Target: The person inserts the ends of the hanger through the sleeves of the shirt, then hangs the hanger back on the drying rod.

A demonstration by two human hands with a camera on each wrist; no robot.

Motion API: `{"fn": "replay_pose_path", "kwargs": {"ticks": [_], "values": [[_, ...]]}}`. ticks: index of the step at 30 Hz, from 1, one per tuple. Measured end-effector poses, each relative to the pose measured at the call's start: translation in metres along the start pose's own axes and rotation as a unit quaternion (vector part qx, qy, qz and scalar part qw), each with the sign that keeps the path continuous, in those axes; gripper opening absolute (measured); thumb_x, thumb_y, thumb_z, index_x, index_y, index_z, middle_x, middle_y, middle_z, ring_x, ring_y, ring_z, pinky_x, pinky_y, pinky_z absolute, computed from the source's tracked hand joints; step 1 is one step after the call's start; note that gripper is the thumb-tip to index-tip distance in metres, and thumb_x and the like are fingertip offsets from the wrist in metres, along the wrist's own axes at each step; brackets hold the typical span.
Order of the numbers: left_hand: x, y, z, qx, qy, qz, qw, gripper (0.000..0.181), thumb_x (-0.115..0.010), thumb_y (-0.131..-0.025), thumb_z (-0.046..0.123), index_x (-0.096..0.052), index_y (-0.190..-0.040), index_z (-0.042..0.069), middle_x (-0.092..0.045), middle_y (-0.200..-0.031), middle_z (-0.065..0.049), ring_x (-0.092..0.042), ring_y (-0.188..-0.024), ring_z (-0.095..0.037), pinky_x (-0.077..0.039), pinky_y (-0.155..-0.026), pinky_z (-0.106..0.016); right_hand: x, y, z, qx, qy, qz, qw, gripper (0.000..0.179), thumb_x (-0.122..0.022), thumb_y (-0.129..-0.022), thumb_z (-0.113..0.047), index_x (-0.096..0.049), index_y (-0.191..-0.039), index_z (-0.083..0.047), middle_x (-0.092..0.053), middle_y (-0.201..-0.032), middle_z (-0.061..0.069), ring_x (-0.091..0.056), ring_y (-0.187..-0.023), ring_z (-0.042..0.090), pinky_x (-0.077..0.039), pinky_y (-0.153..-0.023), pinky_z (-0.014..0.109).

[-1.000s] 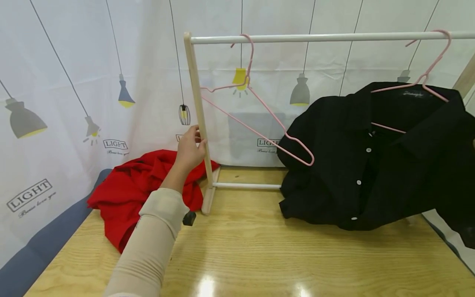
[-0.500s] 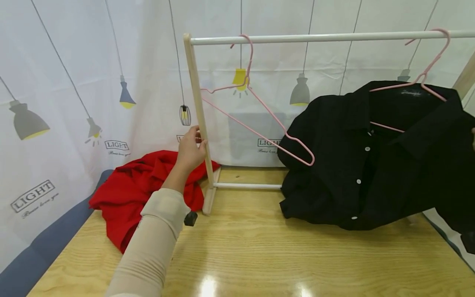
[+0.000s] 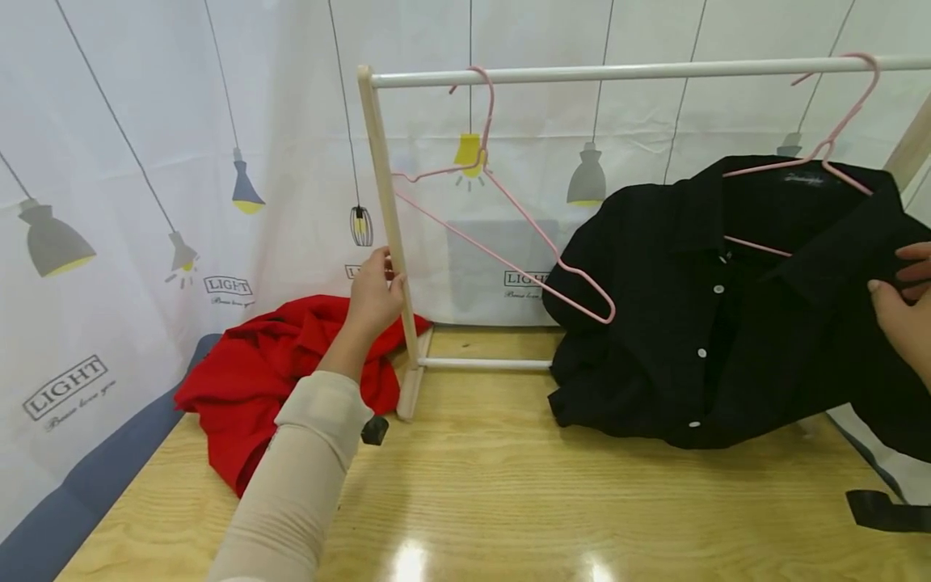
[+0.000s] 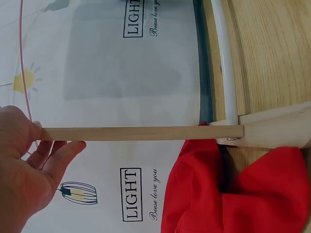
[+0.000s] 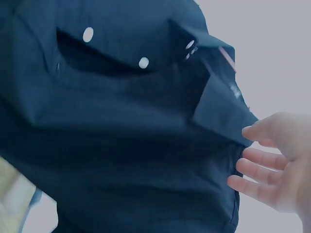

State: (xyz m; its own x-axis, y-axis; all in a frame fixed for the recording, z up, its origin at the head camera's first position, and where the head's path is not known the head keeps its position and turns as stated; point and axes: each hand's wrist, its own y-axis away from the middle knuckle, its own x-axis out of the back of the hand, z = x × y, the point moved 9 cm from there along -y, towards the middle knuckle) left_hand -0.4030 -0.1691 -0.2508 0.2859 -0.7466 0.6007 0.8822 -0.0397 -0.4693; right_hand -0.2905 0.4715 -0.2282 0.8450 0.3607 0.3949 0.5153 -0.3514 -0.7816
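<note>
Clothes rack [image 3: 618,74]: spans between both hands; a hard tug at the right looks likeliest to drag or tip it.
Black shirt [image 3: 771,347]: spreads leftward from the right hand, on a pink hanger [image 3: 847,129]; pulling one shoulder might slip it off.
Red cloth [image 3: 254,376]: heaped below the left hand; a shifting rack could catch it.
Bare hanger [image 3: 483,155]: right of the left hand; a jolt might swing it into the shirt.
Right hand [image 3: 907,311]: fingers loosely spread at the shirt's shoulder; contact unclear.
Left hand [image 3: 376,295]: grips the wooden post [image 3: 386,186]; letting go could leave it unsteady.
</note>
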Motion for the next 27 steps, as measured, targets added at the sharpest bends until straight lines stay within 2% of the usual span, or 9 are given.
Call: {"fn": "replay_pose_path", "kwargs": {"ticks": [2,4,8,9,11,15,17,20,27], "values": [[0.002,0.001,-0.001,0.002,0.013,0.004,0.9999,0.045,-0.054,-0.097,0.002,-0.042,-0.139,-0.006,-0.055,-0.123,-0.025,-0.056,-0.112,-0.036,-0.050,-0.093,-0.044,0.004,0.011,-0.026,0.000,-0.019,-0.022,0.9996,0.037,-0.053,-0.094,-0.015,-0.058,-0.130,-0.019,-0.047,-0.093,-0.018,-0.044,-0.081,-0.005,-0.031,-0.080,0.018],[0.004,0.002,-0.001,-0.001,0.027,0.011,0.9996,0.045,-0.054,-0.097,0.001,-0.043,-0.139,-0.006,-0.055,-0.124,-0.025,-0.057,-0.112,-0.036,-0.050,-0.092,-0.044,0.007,0.020,-0.054,-0.004,-0.027,-0.050,0.9984,0.037,-0.054,-0.094,-0.011,-0.057,-0.130,-0.005,-0.054,-0.097,0.001,-0.049,-0.082,0.006,-0.032,-0.078,0.018],[0.005,0.002,0.002,-0.017,0.040,0.023,0.9988,0.045,-0.055,-0.097,0.001,-0.045,-0.139,-0.006,-0.055,-0.124,-0.025,-0.058,-0.112,-0.036,-0.051,-0.091,-0.043,0.013,0.035,-0.101,0.009,-0.013,-0.086,0.9962,0.037,-0.058,-0.091,-0.002,-0.054,-0.126,0.008,-0.056,-0.102,0.022,-0.036,-0.077,-0.013,-0.026,-0.068,0.010],[0.004,0.003,0.001,-0.017,0.042,0.024,0.9987,0.045,-0.055,-0.097,0.002,-0.045,-0.139,-0.006,-0.055,-0.124,-0.024,-0.058,-0.112,-0.036,-0.051,-0.090,-0.044,0.013,0.040,-0.114,0.018,0.000,-0.099,0.9949,0.039,-0.059,-0.091,0.000,-0.051,-0.127,0.012,-0.054,-0.105,0.030,-0.043,-0.078,-0.007,-0.026,-0.066,0.011],[0.002,0.005,-0.002,-0.011,0.041,0.027,0.9988,0.045,-0.056,-0.097,0.003,-0.045,-0.140,-0.006,-0.055,-0.125,-0.023,-0.057,-0.113,-0.035,-0.051,-0.091,-0.043,0.010,0.048,-0.129,0.033,0.024,-0.122,0.9916,0.039,-0.060,-0.091,-0.002,-0.050,-0.127,0.012,-0.055,-0.104,0.032,-0.051,-0.078,0.002,-0.031,-0.066,0.018],[0.004,0.009,-0.004,-0.011,0.038,0.044,0.9983,0.043,-0.060,-0.095,0.004,-0.050,-0.135,-0.006,-0.058,-0.123,-0.021,-0.058,-0.112,-0.033,-0.046,-0.097,-0.043,-0.002,0.063,-0.148,0.070,0.047,-0.155,0.9844,0.038,-0.062,-0.091,-0.006,-0.051,-0.123,0.012,-0.056,-0.101,0.031,-0.056,-0.087,0.046,-0.039,-0.066,0.042],[0.005,0.015,-0.006,-0.017,0.039,0.054,0.9976,0.041,-0.063,-0.093,0.004,-0.053,-0.131,-0.008,-0.060,-0.120,-0.022,-0.060,-0.110,-0.034,-0.046,-0.097,-0.043,-0.010,0.071,-0.154,0.082,0.043,-0.171,0.9810,0.034,-0.064,-0.090,-0.005,-0.054,-0.118,0.011,-0.057,-0.099,0.030,-0.057,-0.085,0.046,-0.040,-0.066,0.050],[0.007,0.022,-0.007,-0.017,0.040,0.061,0.9972,0.037,-0.067,-0.090,0.004,-0.057,-0.124,-0.007,-0.063,-0.113,-0.022,-0.064,-0.102,-0.035,-0.048,-0.093,-0.043,-0.021,0.083,-0.166,0.118,0.032,-0.210,0.9701,0.021,-0.069,-0.086,-0.002,-0.061,-0.103,0.007,-0.060,-0.091,0.024,-0.059,-0.077,0.039,-0.044,-0.063,0.045],[0.008,0.043,-0.012,-0.002,-0.002,0.034,0.9994,0.030,-0.067,-0.089,0.007,-0.062,-0.117,-0.002,-0.067,-0.099,-0.017,-0.068,-0.087,-0.031,-0.051,-0.083,-0.042,-0.052,0.116,-0.195,0.183,-0.010,-0.335,0.9241,0.008,-0.073,-0.084,-0.004,-0.067,-0.089,-0.008,-0.064,-0.083,0.002,-0.059,-0.069,0.017,-0.046,-0.056,0.029]]}}
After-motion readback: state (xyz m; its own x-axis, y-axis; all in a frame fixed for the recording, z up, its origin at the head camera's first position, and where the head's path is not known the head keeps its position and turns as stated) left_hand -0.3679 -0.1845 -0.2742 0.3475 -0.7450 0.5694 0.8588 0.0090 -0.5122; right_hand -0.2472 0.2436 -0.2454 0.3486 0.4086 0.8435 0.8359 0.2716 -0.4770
